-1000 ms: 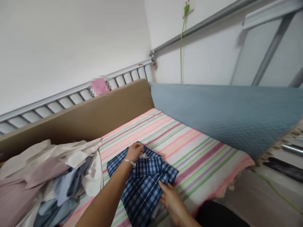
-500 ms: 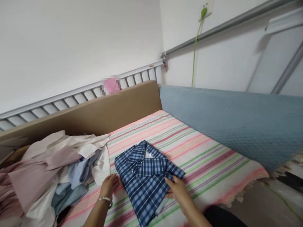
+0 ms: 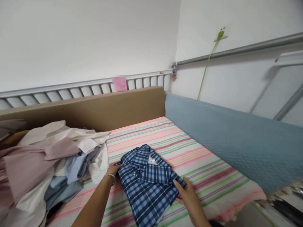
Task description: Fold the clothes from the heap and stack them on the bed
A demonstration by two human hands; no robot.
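The blue plaid shirt [image 3: 149, 192] lies at the lower centre of the frame, front side up, on a striped cover [image 3: 213, 186]. Its collar [image 3: 157, 174] points toward the middle of the frame, a pale label [image 3: 152, 160] shows inside the neck opening, and the lower end runs to the bottom edge of the frame.

The left hand [image 3: 113, 171], with a bracelet [image 3: 113, 179] at the wrist, is at the shirt's left shoulder edge. Its fingers touch the fabric; how tightly they are closed cannot be determined, as the fingertips are partly hidden. The right hand [image 3: 189, 194] is at the shirt's right shoulder edge. Its thumb lies on the upper face of the cloth and the forefinger is on the far side of the corner, the gap between them narrow, with the edge pinched.

A heap of garments [image 3: 91, 140] occupies the lower left of the frame, beside the shirt but apart from it; it includes a dusty-pink garment [image 3: 26, 167] and a grey-blue garment [image 3: 62, 189]. A brown padded panel [image 3: 113, 108] stands behind the heap, with a white radiator [image 3: 90, 90] above it. A blue padded panel [image 3: 224, 135] runs along the right. At the upper right, a green plug [image 3: 220, 34] sits in a wall socket [image 3: 225, 31], its cable [image 3: 205, 72] trailing downward.
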